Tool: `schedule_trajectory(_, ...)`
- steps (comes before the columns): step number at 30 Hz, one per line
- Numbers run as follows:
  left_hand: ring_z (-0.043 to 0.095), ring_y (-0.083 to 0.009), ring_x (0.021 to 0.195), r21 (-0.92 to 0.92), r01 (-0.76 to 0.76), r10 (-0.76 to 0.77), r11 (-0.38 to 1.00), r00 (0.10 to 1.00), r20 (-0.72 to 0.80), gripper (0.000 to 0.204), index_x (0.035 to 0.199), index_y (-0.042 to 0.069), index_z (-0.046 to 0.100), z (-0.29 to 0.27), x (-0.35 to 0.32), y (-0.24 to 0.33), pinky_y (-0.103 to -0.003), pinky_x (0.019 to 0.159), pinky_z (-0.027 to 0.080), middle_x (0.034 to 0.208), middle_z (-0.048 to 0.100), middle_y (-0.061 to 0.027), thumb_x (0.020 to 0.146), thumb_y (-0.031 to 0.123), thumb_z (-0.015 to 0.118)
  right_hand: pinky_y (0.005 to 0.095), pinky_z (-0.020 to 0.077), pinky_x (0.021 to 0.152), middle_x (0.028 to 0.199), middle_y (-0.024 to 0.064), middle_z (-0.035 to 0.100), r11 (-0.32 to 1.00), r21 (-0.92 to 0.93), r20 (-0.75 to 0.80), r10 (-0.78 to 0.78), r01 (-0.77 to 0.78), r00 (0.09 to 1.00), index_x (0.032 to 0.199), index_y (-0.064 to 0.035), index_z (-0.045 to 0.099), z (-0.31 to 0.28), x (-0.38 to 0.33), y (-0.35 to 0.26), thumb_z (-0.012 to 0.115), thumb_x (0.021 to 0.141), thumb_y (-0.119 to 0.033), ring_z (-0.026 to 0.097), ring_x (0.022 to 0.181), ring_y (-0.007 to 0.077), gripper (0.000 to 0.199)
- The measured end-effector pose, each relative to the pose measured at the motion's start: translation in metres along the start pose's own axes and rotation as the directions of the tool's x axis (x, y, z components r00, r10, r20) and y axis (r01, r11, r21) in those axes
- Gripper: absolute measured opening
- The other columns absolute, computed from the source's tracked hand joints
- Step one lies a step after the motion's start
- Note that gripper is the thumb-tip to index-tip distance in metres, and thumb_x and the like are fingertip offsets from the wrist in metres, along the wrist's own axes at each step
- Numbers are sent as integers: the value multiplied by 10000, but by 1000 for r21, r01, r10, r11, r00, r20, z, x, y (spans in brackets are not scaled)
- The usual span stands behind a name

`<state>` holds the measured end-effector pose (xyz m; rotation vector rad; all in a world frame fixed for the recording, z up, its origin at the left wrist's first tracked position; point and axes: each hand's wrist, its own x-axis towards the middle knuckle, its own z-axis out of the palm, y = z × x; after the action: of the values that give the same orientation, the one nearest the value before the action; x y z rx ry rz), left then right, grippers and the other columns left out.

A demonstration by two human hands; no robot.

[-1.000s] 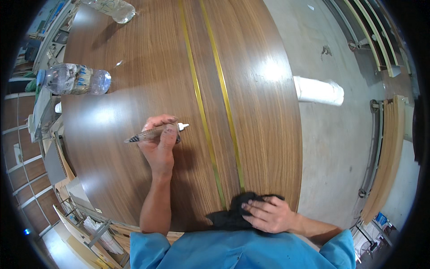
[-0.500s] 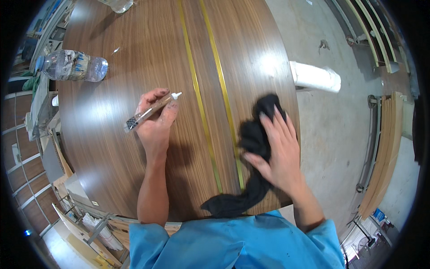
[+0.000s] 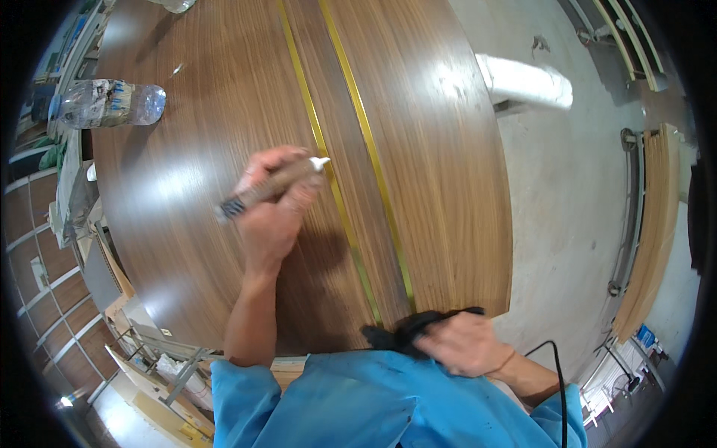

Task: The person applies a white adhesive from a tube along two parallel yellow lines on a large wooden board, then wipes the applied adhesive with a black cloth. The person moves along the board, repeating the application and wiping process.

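Note:
My left hand is closed around a slim clear tube with brownish contents and a white nozzle. It hovers over the wood-grain panel, nozzle tip beside the left of two gold strips that run lengthwise along it. At the panel's near edge, close to my blue shirt, my right hand has its fingers curled over a bunched black cloth. The cloth lies across the near ends of both strips, and my fingertips are partly lost in it.
On the panel's left side lies a plastic bottle with a blue cap; part of another clear container shows at the far edge. Right of the panel a white cylinder juts out, and wooden boards stand farther right. A black cable hangs near my right arm.
My right hand has drawn the black cloth toward me to the panel's near edge, its spread fingers now curled. My left hand with the tube has shifted right, toward the left gold strip.

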<state>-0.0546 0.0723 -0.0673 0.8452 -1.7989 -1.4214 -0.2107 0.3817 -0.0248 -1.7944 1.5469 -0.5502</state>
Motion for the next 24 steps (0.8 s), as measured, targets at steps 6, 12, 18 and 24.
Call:
schedule_trajectory(6, 742, -225, 1034, 117, -171, 144, 978, 968, 205, 342, 1165, 21, 740, 16, -28, -3, -335, 905, 588, 1106, 774, -105, 845, 22, 861, 374, 467, 541, 771, 128, 642, 951, 93, -618, 288, -296, 731, 1068, 11, 705, 25, -10, 5, 764, 648, 8, 604, 613, 285, 424)
schedule_trajectory(12, 744, -237, 931, 288, -415, 309, 863, 885, 349, 320, 1077, 8, 743, 24, -17, -4, -329, 842, 585, 986, 778, -111, 790, -15, 882, 366, 432, 520, 757, 105, 628, 954, 29, -705, 232, -299, 670, 1034, -3, 723, 41, -2, 7, 763, 608, -32, 573, 592, 273, 429)
schedule_trajectory(18, 685, -198, 820, 349, -472, 310, 810, 849, 429, 303, 1020, 22, 743, 24, -16, 2, -310, 738, 539, 910, 766, -89, 760, -25, 892, 359, 400, 483, 723, 98, 619, 949, -38, -751, 179, -312, 636, 974, -4, 739, 46, 0, 12, 753, 569, -66, 545, 552, 258, 410)
schedule_trajectory(24, 679, -193, 738, 336, -491, 334, 804, 840, 428, 381, 1030, 94, 734, 27, -15, 0, -328, 672, 390, 869, 747, -32, 692, -11, 877, 352, 392, 472, 712, 108, 628, 948, -41, -776, 169, -315, 608, 947, 3, 741, 49, 0, 13, 749, 570, -84, 530, 528, 254, 387)
